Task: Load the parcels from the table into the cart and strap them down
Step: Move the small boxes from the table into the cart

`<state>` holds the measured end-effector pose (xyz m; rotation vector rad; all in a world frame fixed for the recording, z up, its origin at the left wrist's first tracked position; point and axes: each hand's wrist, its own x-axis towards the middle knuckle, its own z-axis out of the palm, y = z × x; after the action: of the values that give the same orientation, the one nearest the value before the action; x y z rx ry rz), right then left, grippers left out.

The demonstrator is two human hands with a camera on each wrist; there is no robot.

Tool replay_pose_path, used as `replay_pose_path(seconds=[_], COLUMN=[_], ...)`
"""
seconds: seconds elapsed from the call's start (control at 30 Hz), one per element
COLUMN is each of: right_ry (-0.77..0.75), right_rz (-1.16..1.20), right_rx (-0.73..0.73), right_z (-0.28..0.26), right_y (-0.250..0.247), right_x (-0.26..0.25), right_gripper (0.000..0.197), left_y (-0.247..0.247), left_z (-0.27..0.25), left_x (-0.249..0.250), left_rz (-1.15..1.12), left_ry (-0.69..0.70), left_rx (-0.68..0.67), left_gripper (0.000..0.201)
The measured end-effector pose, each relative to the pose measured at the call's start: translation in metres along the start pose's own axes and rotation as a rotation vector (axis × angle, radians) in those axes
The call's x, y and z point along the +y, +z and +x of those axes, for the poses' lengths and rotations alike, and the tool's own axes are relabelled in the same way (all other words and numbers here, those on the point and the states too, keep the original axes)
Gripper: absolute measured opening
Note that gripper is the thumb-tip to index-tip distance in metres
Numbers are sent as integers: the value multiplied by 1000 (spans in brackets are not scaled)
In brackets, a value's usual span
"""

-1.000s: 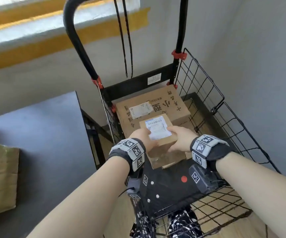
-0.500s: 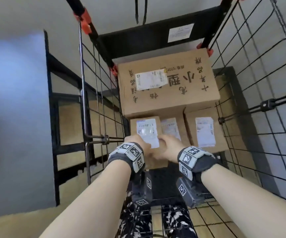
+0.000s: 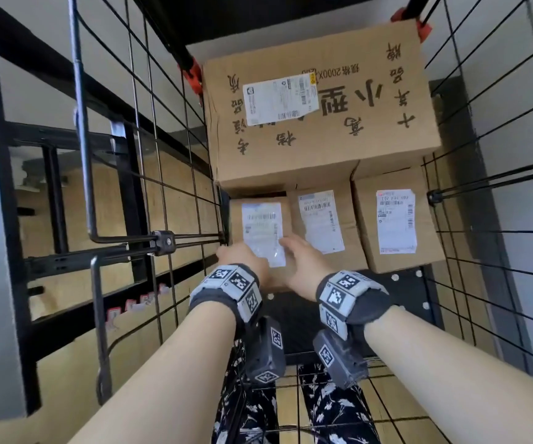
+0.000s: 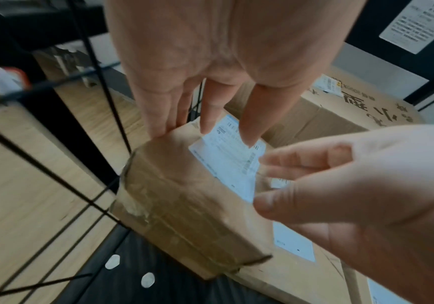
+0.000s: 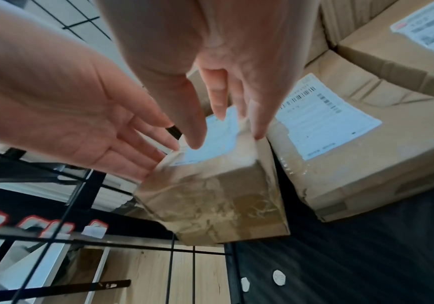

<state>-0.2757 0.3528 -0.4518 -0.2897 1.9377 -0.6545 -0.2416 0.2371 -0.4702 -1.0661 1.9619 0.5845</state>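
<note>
A small taped brown parcel with a white label stands on the cart's black floor, in the left front corner against the wire wall. My left hand lies at its left side with straight fingers, the tips on its top. My right hand touches its right top edge with straight fingers. Neither hand curls round it. Beside it stand a middle parcel and a right parcel. A large printed box lies on top behind them.
Black wire walls enclose the cart on the left and right. The table's black frame stands just outside the left wall, over a wooden floor. My patterned trousers show through the near wire panel.
Both hands carried the small parcel down from above the large box to the cart floor at the left. Their fingers have since straightened off it. My head leaned in closer.
</note>
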Motion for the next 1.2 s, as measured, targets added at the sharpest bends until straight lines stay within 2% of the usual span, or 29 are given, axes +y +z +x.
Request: replay_pose_path(seconds=[0.13,0.23,0.4,0.57,0.67,0.83,0.97,1.07,1.2], right_ry=[23,8,-41,-40,-29,27,115,88,55], right_rz=[-24,-218,-547,-593,-583,-536,-525,-596,-689], right_rx=[18,34,-11,-51,-66,-66,-30,26,84], right_z=[27,41,47,47,47,36,18,-6,-45], right_y=[22,28,30,34,27,4,-19,-38,-64], right_x=[9,23,52,55,51,37,18,0,-34], right_gripper=[75,69,79,82,82,82,75,75,46], left_y=[16,24,32,35,34,20,-2,-24,-58], left_z=[26,44,61,57,54,33,4,-22,-71], left_x=[8,4,2,8,8,17,24,27,30], left_rz=[-97,-108,-129,-54,-39,-78,28,136,189], left_ry=[31,22,35,37,40,118,196,276,353], left_rx=[-47,-76,-81,-122,-86,4,39,48,83], left_gripper=[37,36,38,52,46,44,41,38,37])
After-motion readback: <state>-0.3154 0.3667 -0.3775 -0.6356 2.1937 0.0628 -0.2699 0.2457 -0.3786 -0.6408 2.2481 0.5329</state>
